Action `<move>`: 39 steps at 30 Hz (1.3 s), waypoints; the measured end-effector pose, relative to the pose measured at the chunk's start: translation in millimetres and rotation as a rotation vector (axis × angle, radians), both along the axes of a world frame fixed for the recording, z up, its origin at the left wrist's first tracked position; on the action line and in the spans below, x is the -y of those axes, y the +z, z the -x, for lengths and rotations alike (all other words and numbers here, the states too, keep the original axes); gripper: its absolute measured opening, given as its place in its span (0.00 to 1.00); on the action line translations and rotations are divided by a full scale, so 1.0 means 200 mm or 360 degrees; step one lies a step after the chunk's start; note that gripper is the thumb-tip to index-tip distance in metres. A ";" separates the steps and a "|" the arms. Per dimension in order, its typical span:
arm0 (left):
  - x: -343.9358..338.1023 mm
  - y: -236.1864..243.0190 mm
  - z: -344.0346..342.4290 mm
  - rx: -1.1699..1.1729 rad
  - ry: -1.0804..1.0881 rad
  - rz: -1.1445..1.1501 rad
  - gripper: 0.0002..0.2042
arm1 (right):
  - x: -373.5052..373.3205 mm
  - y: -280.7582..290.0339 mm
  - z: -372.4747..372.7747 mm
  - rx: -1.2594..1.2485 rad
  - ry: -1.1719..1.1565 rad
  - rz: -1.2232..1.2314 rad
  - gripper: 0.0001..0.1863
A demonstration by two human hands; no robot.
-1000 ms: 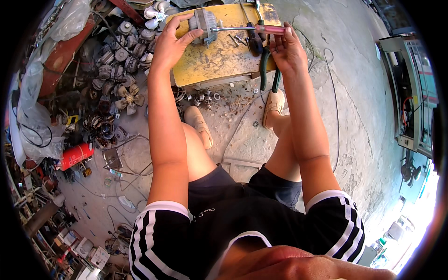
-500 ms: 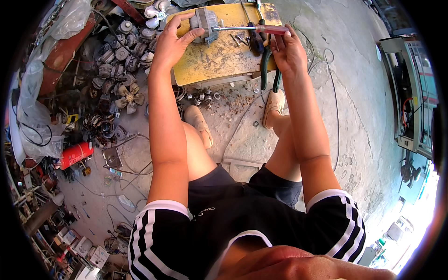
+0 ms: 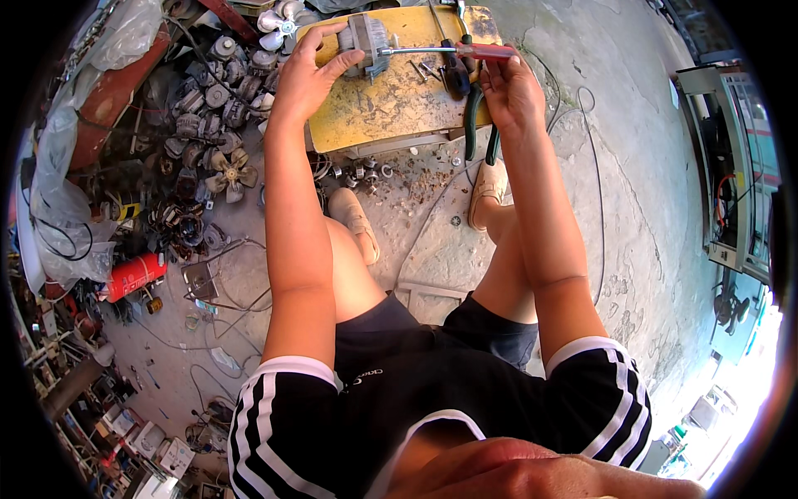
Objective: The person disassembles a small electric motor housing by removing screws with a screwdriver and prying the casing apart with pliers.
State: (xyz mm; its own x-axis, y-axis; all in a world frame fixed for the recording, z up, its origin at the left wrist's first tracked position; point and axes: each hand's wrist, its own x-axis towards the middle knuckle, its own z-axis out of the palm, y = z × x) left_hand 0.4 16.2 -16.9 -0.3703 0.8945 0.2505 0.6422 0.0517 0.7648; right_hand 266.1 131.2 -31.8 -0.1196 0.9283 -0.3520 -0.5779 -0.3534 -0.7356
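A small electric motor [image 3: 366,46] with a finned metal housing lies on its side on the yellow, worn bench top [image 3: 357,121]. My left hand [image 3: 314,75] grips it from the left, thumb on the near side and fingers over the far side. In my right hand [image 3: 513,90] is a screwdriver [image 3: 485,52] with a red handle, its shaft level and its tip against the motor's right face. Several loose screws [image 3: 426,71] lie beneath the shaft. Close to my right hand are green-handled pliers [image 3: 474,121] and a dark-handled screwdriver [image 3: 456,76].
Left of the bench is a heap of motors [image 3: 218,96] with a fan blade [image 3: 230,175]. A red cylinder [image 3: 135,277] lies farther down the left. Cables [image 3: 592,133] trail over the concrete floor. A glass-fronted cabinet [image 3: 736,166] stands at the right.
My right hand's fingers have shifted slightly around the screwdriver's handle. The motor and my left hand look unmoved.
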 end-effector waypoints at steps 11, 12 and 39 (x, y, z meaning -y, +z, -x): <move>0.00 0.00 0.00 0.0013 -0.0008 -0.0012 0.33 | 0.00 0.01 -0.01 0.0061 -0.0017 -0.0068 0.16; 0.00 0.00 0.00 0.0013 -0.0013 -0.0019 0.33 | -0.01 0.00 -0.02 0.0027 -0.0006 -0.0070 0.17; -0.01 -0.03 0.01 0.0003 0.0000 -0.0029 0.33 | -0.01 0.00 -0.02 0.0003 0.0067 -0.0026 0.17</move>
State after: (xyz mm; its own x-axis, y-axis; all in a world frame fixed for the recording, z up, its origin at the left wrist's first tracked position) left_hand -0.9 18.2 -22.3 -0.3706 0.8898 0.2662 0.6407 0.0374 0.7668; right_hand 269.7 133.2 -32.0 -0.1581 0.9281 -0.3371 -0.5615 -0.3654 -0.7425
